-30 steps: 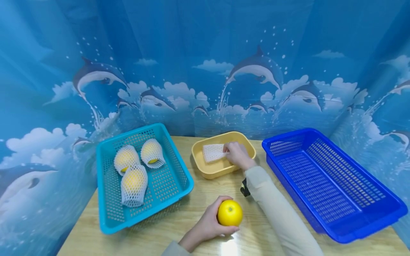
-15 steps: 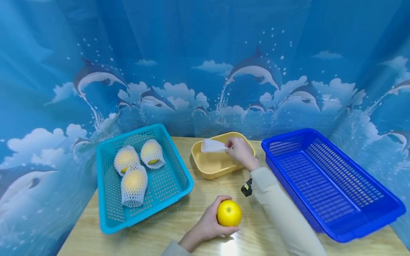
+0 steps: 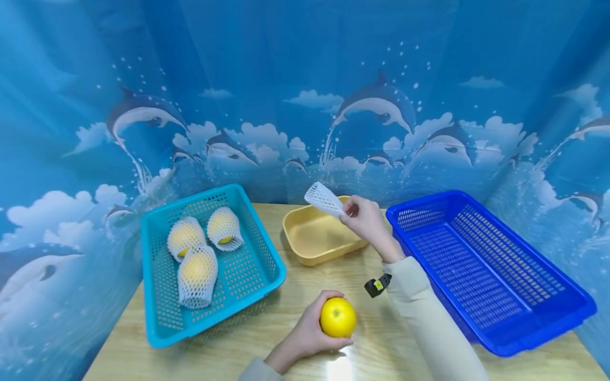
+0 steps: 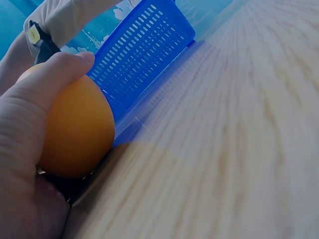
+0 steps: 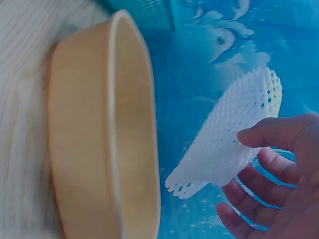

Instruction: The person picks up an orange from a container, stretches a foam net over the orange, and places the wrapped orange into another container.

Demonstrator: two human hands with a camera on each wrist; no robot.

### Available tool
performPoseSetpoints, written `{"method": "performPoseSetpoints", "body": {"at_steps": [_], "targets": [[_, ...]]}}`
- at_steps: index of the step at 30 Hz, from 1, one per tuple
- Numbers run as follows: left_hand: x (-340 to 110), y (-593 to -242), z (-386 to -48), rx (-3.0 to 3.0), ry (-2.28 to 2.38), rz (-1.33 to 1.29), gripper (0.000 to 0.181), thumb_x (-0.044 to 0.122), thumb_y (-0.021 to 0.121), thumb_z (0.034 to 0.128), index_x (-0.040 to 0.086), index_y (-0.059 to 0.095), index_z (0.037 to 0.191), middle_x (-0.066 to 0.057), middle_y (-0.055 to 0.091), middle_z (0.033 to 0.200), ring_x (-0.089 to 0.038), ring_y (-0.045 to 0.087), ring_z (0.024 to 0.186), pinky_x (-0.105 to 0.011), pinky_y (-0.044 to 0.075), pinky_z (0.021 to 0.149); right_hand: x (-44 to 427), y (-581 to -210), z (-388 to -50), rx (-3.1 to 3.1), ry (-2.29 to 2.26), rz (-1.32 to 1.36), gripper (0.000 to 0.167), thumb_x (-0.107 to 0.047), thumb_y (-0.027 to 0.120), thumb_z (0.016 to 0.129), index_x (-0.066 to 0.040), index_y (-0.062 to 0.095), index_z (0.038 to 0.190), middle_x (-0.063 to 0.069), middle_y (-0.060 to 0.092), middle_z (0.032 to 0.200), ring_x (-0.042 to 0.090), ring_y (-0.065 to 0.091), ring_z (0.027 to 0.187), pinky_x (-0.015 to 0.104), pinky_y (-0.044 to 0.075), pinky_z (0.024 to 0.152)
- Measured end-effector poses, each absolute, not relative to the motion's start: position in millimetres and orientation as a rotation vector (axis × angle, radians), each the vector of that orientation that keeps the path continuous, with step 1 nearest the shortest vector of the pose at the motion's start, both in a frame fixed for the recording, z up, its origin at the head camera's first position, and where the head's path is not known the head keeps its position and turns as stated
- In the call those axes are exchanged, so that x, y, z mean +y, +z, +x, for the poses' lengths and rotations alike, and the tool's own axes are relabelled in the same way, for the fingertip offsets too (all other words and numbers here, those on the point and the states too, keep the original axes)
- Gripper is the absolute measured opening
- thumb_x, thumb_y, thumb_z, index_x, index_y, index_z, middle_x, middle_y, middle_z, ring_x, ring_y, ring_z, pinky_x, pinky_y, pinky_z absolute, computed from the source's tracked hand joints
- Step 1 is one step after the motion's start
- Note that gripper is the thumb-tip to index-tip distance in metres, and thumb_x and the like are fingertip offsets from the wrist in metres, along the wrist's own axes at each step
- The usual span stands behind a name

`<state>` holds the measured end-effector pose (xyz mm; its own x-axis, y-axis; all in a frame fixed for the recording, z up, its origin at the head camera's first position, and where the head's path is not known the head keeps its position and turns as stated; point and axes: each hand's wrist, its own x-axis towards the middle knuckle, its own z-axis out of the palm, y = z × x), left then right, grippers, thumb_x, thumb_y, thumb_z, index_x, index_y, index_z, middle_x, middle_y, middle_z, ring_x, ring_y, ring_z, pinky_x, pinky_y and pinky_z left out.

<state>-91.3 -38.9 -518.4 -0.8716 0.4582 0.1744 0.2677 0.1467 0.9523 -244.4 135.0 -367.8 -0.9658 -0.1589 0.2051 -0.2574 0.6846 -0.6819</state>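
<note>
A yellow-orange orange (image 3: 338, 317) is gripped by my left hand (image 3: 312, 329) just above the table's front part; in the left wrist view the thumb curls over the orange (image 4: 79, 129). My right hand (image 3: 366, 221) pinches a white foam fruit net (image 3: 325, 199) by one end, above the yellow tub (image 3: 305, 258). The right wrist view shows the flattened foam net (image 5: 229, 129) between thumb and fingers, beside the tub (image 5: 82, 124). Nothing else shows inside the visible part of the tub.
At the left a teal basket (image 3: 216, 323) holds three yellow fruits in foam nets (image 3: 197, 272). A deep blue basket (image 3: 495, 280) stands at the right. Both rest on the wooden table (image 3: 286, 296), and a dolphin-print curtain (image 3: 267, 79) hangs behind.
My right hand has lifted the foam net out of the yellow tub, up and slightly to the right. The left hand stays almost still with the orange.
</note>
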Motion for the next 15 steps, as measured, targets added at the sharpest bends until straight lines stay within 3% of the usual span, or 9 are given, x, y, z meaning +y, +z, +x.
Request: {"method": "performPoseSetpoints", "body": {"at_steps": [15], "targets": [[-39, -518, -92, 2.221, 1.885, 0.779, 0.08, 0.022, 0.091, 0.069, 0.013, 0.047, 0.135, 0.0, 0.059, 0.128, -0.014, 0.06, 0.106, -0.032, 0.05, 0.092, 144, -344, -196, -2.461, 1.472, 0.424, 0.017, -0.007, 0.073, 0.088, -0.004, 0.057, 0.091, 0.014, 0.067, 0.094, 0.024, 0.062, 0.081, 0.034, 0.056, 0.073]]}}
